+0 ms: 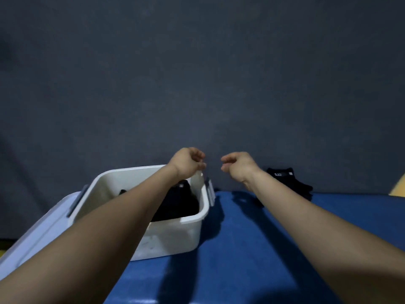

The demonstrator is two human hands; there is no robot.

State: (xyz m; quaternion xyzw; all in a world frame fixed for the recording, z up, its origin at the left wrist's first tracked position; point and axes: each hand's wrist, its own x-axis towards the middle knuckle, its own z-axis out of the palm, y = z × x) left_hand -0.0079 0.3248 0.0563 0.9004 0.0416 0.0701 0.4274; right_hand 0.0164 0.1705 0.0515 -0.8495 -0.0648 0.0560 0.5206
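Hovering over the far right corner of the white bin point(175, 233), the left hand point(187, 162) is raised at the end of a bare outstretched forearm, with its fingers curled inward and thumb and fingertips drawn close together. A pale, blurred shape point(198, 178) hangs just below those fingertips. Whether the hand pinches it or it belongs to the bin wall behind cannot be told.

Right hand point(237, 166): raised level with the left and a short way to its right, not touching it. Fingers loosely curled, thumb and fingers parted by a small gap, nothing seen between them.

White bin: rectangular, open-topped, standing on the left part of the blue surface point(252, 249), beneath the left forearm. Grey latches sit on its right end point(210, 191) and left end point(76, 200).

Black cloth items point(182, 202): lying inside the bin against its right end, partly hidden by the left forearm. One carries a small pale tag.

Black folded stack point(285, 178): resting on the far edge of the blue surface, just beyond and to the right of the right wrist, well apart from the bin. A small white mark and label show on its top piece; the lettering is too small to read.

Pale lid point(43, 220): lying tilted at the bin's left side, touching it, running toward the near left corner.

Dark grey backdrop point(197, 73): filling the far half of the view behind everything.

Yellow object point(397, 190): a sliver at the far right edge, kind not discernible.
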